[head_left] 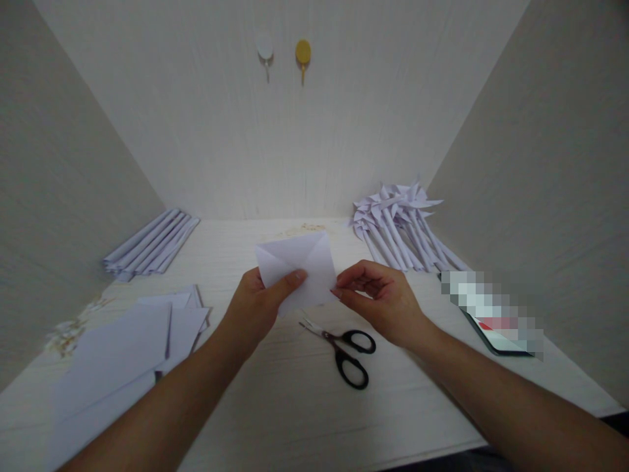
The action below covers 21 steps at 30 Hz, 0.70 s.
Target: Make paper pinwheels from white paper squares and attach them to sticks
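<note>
A white folded paper square (299,265) with diagonal creases is held up above the desk (295,406). My left hand (258,308) grips its lower left side, thumb pressed on the front. My right hand (378,298) pinches its right edge with fingertips closed. Black-handled scissors (344,351) lie on the desk just below both hands, blades closed and pointing left.
Flat white sheets (122,354) lie at the near left. Rolled paper sticks (150,246) lie at the back left. A pile of paper pinwheels on sticks (400,226) sits at the back right. A phone (496,331) lies at right. Two hooks (285,56) are on the back wall.
</note>
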Tool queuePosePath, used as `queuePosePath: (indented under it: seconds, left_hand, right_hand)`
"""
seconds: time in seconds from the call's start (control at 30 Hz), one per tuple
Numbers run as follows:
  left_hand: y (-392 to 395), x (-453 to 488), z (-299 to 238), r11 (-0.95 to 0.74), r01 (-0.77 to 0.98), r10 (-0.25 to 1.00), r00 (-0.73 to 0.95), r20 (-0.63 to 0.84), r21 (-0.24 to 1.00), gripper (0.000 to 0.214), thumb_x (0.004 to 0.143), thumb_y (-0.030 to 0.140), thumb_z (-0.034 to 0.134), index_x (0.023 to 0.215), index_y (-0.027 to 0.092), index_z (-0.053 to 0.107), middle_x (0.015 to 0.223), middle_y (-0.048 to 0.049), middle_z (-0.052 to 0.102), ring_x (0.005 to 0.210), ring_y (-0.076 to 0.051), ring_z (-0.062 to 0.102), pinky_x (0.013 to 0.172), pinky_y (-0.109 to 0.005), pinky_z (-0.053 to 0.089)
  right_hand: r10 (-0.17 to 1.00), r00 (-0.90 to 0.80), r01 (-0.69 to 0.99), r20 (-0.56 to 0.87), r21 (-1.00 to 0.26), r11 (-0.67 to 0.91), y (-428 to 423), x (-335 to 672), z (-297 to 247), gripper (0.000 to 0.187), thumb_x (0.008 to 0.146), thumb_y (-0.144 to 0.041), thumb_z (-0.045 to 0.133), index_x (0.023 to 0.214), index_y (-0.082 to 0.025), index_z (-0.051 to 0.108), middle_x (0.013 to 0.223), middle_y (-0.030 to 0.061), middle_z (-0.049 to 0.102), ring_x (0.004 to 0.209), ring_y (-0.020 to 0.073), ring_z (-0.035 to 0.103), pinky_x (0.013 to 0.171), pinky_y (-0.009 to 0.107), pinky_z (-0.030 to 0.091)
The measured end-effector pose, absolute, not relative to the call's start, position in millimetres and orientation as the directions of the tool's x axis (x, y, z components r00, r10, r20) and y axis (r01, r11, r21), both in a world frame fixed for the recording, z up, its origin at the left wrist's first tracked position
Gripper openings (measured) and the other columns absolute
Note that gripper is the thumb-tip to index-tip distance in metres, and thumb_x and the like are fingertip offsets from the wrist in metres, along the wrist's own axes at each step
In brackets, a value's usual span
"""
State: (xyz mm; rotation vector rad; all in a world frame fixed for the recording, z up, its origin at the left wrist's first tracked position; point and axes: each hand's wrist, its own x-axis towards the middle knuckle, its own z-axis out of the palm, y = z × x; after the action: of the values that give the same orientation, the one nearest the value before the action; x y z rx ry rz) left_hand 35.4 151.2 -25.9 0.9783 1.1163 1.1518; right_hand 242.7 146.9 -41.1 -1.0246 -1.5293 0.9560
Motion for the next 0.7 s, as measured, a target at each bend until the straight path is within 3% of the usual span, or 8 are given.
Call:
queuePosePath:
  seconds: [0.47, 0.6, 0.7]
  left_hand:
    - [155.2, 33.6, -30.1, 0.128, -0.142, 0.99, 0.071, -0.119, 0.981, 0.043, 0.069, 0.044, 0.091, 0.098, 0.013, 0.081, 0.094, -0.0141, 0.084, 0.088, -0.033, 0.08, 0.08, -0.041, 0.062]
    - [156.8, 31.3, -32.1, 0.066, 0.011, 0.993, 0.093, -0.067, 0.998, 0.039, 0.073, 0.045, 0.085, 0.096, 0.014, 0.081, 0.097, -0.0122, 0.084, 0.087, -0.031, 0.077, 0.078, -0.04, 0.06]
    - [153.0, 32.2, -31.5, 0.021, 0.163, 0.975, 0.215, -0.056, 0.986, 0.026, 0.077, 0.04, 0.079, 0.088, 0.016, 0.081, 0.089, -0.008, 0.083, 0.08, -0.028, 0.074, 0.073, -0.036, 0.056]
  right_hand:
    - [0.96, -0.138, -0.041, 0.243, -0.97, 0.239, 149.7, 242.4, -40.9, 0.02, 0.075, -0.025, 0.085, 0.079, -0.023, 0.066, 0.073, -0.001, 0.073, 0.068, 0.0156, 0.068, 0.065, 0.03, 0.054]
    - [0.952, -0.138, -0.021, 0.272, -0.962, 0.272, 152.4, 245.0, -42.8, 0.017, 0.077, -0.019, 0.078, 0.089, -0.022, 0.066, 0.082, 0.0002, 0.075, 0.077, 0.016, 0.07, 0.071, 0.03, 0.054]
    - [0.938, -0.082, -0.042, 0.337, -0.941, 0.335, 152.9, 246.4, -42.8, 0.036, 0.076, -0.021, 0.082, 0.107, -0.025, 0.065, 0.094, 0.0005, 0.077, 0.084, 0.0166, 0.071, 0.073, 0.03, 0.054]
